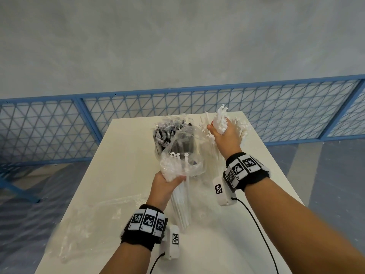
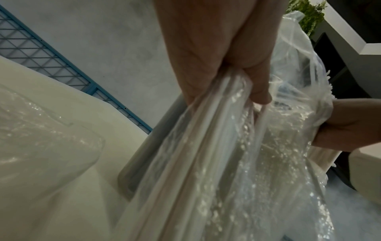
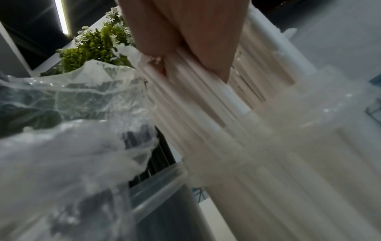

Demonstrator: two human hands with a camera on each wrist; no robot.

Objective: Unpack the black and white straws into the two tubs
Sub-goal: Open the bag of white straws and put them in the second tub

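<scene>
Head view: the job looks well past halfway. At upper centre of the frame the left tub (image 1: 158, 139) stands packed with black straws (image 1: 165, 133), so that colour seems done. Just right of it the right hand (image 1: 222, 133), fingers wrapped round a bunch of white straws (image 1: 221, 121), holds them at the second tub, which is mostly hidden behind the hand and the white straws already standing there. At lower centre the left hand (image 1: 167, 184) grips a clear bag (image 1: 181, 155) by its gathered middle; a smaller bunch of white straws runs down from it to the desk (image 1: 122, 175). An empty wrapper (image 1: 88, 220) lies at lower left. Count: two tubs, two bags, two hands; the straws are too many to count.

Left wrist view: fingers (image 2: 257, 84) curl round the bag (image 2: 268, 146) and the several white straws (image 2: 202, 146) left inside. So what remains, I judge, is this last bunch. A grey tub wall (image 2: 144, 154) stands at centre.

Right wrist view: blurred. Fingers (image 3: 206, 53) clasp a thick sheaf of white straws (image 3: 206, 122) at centre; black straws (image 3: 163, 156) show in their tub at lower centre.
</scene>
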